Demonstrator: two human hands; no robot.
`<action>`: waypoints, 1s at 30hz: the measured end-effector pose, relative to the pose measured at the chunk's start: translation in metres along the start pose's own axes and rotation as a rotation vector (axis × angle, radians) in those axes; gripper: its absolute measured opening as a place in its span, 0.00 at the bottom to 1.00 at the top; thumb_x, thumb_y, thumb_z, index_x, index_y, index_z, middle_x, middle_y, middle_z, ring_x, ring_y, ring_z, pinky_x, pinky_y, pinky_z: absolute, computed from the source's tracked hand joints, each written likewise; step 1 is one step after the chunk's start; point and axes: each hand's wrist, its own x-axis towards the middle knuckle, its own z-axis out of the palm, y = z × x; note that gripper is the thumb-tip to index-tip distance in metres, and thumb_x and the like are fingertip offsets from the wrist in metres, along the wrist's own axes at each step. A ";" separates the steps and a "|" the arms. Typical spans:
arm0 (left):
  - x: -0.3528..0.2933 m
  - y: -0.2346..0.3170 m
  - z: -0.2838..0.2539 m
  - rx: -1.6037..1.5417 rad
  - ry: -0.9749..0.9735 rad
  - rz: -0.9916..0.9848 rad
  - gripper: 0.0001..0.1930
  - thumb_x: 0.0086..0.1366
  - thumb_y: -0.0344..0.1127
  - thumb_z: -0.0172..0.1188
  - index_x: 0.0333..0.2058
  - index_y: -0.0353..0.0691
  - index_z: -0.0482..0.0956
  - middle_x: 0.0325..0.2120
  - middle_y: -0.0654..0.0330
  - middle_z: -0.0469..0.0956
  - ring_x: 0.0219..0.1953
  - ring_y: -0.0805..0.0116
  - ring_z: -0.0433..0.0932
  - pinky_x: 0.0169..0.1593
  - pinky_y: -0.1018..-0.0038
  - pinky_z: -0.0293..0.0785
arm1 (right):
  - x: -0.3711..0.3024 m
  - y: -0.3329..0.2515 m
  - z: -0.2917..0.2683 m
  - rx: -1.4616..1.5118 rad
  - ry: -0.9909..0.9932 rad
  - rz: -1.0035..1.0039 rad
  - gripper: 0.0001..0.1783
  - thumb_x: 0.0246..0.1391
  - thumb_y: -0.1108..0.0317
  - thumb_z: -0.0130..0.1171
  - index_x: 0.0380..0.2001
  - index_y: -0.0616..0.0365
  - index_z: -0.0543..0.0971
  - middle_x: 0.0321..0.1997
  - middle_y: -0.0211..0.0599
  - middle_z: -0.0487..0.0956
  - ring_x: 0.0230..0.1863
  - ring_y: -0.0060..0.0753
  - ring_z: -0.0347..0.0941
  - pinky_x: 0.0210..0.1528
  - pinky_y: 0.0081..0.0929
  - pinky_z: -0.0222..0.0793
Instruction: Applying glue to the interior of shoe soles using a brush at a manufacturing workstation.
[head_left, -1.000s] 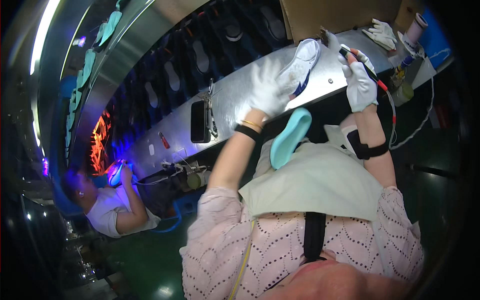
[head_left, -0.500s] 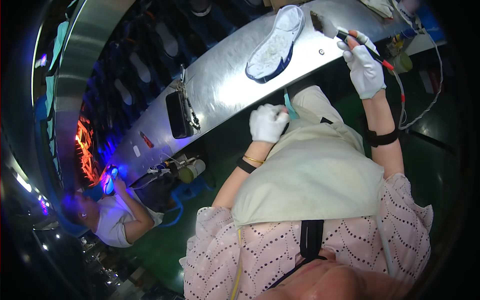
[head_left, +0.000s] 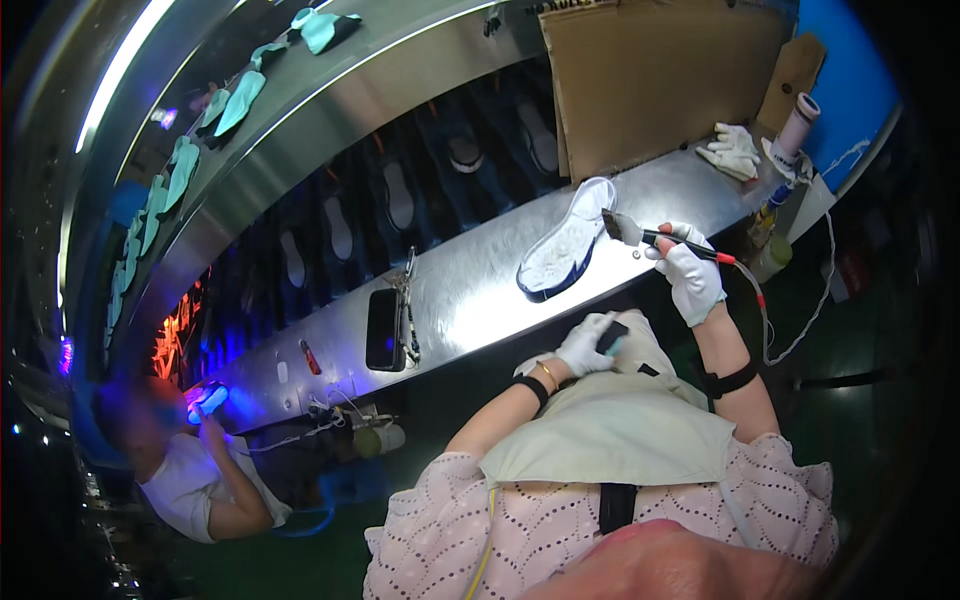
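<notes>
Both my hands wear white gloves that leave some fingertips bare. My right hand is closed around the black handle of a flat brush, which has a red band and a thin hose at its back end. The brush's bristles reach the right edge of a white shoe sole with a dark blue rim, lying on the metal bench; whether they touch it I cannot tell. Over my lap, my left hand is closed on a small dark and teal thing, too unclear to name.
A phone with a beaded strap lies left on the bench. Behind it, more soles lie in a dark channel. White gloves and a cardboard sheet are at the far right. A co-worker sits at left.
My view has tilted up, showing more of the far side. The brush has come closer to the sole's edge. My left hand has shifted right over my lap, by the dark and teal thing.
</notes>
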 end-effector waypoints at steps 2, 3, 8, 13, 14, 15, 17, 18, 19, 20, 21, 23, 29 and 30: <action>0.004 0.064 -0.033 0.003 0.003 0.206 0.43 0.41 0.37 0.64 0.58 0.37 0.57 0.48 0.49 0.63 0.51 0.54 0.64 0.55 0.70 0.60 | 0.003 -0.015 0.002 -0.012 -0.009 -0.074 0.12 0.51 0.73 0.54 0.41 0.58 0.70 0.37 0.36 0.76 0.34 0.24 0.74 0.33 0.13 0.67; 0.004 0.087 -0.050 -0.031 0.045 0.288 0.42 0.42 0.37 0.64 0.58 0.37 0.57 0.48 0.50 0.63 0.52 0.57 0.63 0.55 0.72 0.60 | 0.000 -0.023 0.003 -0.019 0.000 -0.134 0.11 0.52 0.74 0.53 0.41 0.56 0.70 0.37 0.35 0.75 0.34 0.24 0.74 0.33 0.13 0.67; 0.009 0.124 -0.146 -1.203 0.112 0.116 0.48 0.44 0.71 0.53 0.55 0.36 0.60 0.46 0.53 0.68 0.49 0.57 0.68 0.55 0.63 0.63 | -0.017 -0.059 0.034 -0.067 -0.008 -0.168 0.13 0.51 0.71 0.54 0.42 0.57 0.71 0.40 0.32 0.76 0.40 0.21 0.72 0.37 0.16 0.67; -0.003 0.156 -0.149 -1.592 0.106 0.061 0.44 0.50 0.73 0.42 0.52 0.39 0.64 0.49 0.56 0.68 0.50 0.54 0.68 0.54 0.55 0.65 | -0.040 -0.056 0.058 -0.292 -0.152 -0.136 0.11 0.47 0.74 0.56 0.37 0.60 0.74 0.33 0.29 0.75 0.35 0.19 0.69 0.39 0.16 0.64; -0.002 0.164 -0.139 -1.643 0.128 0.035 0.43 0.51 0.73 0.42 0.53 0.40 0.64 0.49 0.56 0.68 0.50 0.54 0.68 0.54 0.56 0.65 | -0.039 -0.052 0.058 -0.251 -0.138 -0.129 0.11 0.46 0.75 0.57 0.36 0.60 0.74 0.33 0.30 0.75 0.36 0.19 0.69 0.40 0.16 0.64; -0.001 0.169 -0.131 -1.695 0.153 0.007 0.43 0.51 0.72 0.42 0.53 0.41 0.64 0.49 0.57 0.68 0.49 0.54 0.69 0.54 0.56 0.66 | -0.036 -0.047 0.057 -0.211 -0.124 -0.121 0.11 0.46 0.75 0.57 0.36 0.60 0.73 0.34 0.30 0.75 0.37 0.19 0.69 0.42 0.17 0.64; 0.006 0.163 -0.117 -1.669 0.108 -0.024 0.41 0.52 0.71 0.43 0.53 0.42 0.63 0.48 0.56 0.68 0.48 0.54 0.69 0.52 0.58 0.67 | -0.029 -0.038 0.048 -0.168 -0.082 -0.127 0.10 0.46 0.76 0.57 0.35 0.62 0.73 0.33 0.31 0.75 0.38 0.20 0.70 0.42 0.18 0.65; 0.011 0.162 -0.108 -1.677 0.133 -0.040 0.41 0.52 0.71 0.43 0.53 0.42 0.64 0.48 0.56 0.68 0.48 0.55 0.70 0.51 0.59 0.68 | -0.027 -0.036 0.044 -0.163 -0.067 -0.154 0.09 0.46 0.76 0.56 0.34 0.62 0.73 0.33 0.31 0.75 0.37 0.19 0.70 0.42 0.18 0.65; 0.011 0.161 -0.099 -1.686 0.162 -0.061 0.40 0.52 0.71 0.44 0.53 0.43 0.64 0.48 0.56 0.68 0.47 0.55 0.70 0.51 0.61 0.69 | -0.027 -0.030 0.040 -0.158 -0.052 -0.175 0.09 0.46 0.77 0.56 0.34 0.62 0.73 0.33 0.31 0.75 0.36 0.19 0.70 0.41 0.17 0.65; 0.014 0.161 -0.093 -1.648 0.136 -0.005 0.39 0.53 0.71 0.42 0.51 0.43 0.65 0.45 0.55 0.70 0.45 0.58 0.72 0.49 0.64 0.70 | -0.025 -0.023 0.035 -0.111 -0.042 -0.242 0.08 0.47 0.77 0.56 0.33 0.62 0.73 0.32 0.30 0.75 0.35 0.18 0.70 0.39 0.16 0.65; 0.015 0.160 -0.088 -1.651 0.135 -0.022 0.39 0.53 0.71 0.42 0.51 0.43 0.65 0.45 0.55 0.70 0.45 0.58 0.72 0.49 0.64 0.70 | -0.028 -0.022 0.034 -0.152 -0.016 -0.252 0.08 0.47 0.77 0.57 0.33 0.61 0.73 0.32 0.29 0.75 0.35 0.17 0.69 0.39 0.16 0.65; 0.015 0.158 -0.076 -1.554 0.245 -0.066 0.38 0.54 0.71 0.39 0.50 0.42 0.66 0.43 0.56 0.72 0.42 0.62 0.74 0.47 0.68 0.71 | -0.028 -0.013 0.031 -0.137 -0.004 -0.282 0.07 0.47 0.76 0.57 0.33 0.60 0.73 0.33 0.30 0.75 0.35 0.18 0.70 0.39 0.16 0.65; 0.011 0.148 -0.068 -1.488 0.501 -0.166 0.34 0.57 0.68 0.38 0.47 0.43 0.68 0.40 0.58 0.73 0.41 0.64 0.74 0.46 0.69 0.71 | -0.035 -0.002 0.022 -0.184 -0.320 -0.216 0.13 0.47 0.77 0.57 0.38 0.63 0.73 0.38 0.32 0.76 0.41 0.20 0.71 0.46 0.19 0.66; 0.008 0.146 -0.070 -1.479 0.488 -0.168 0.34 0.58 0.68 0.37 0.47 0.43 0.69 0.40 0.58 0.73 0.41 0.64 0.73 0.46 0.69 0.71 | -0.035 -0.003 0.021 -0.159 -0.317 -0.208 0.13 0.47 0.77 0.57 0.39 0.62 0.73 0.38 0.32 0.76 0.41 0.20 0.71 0.45 0.19 0.66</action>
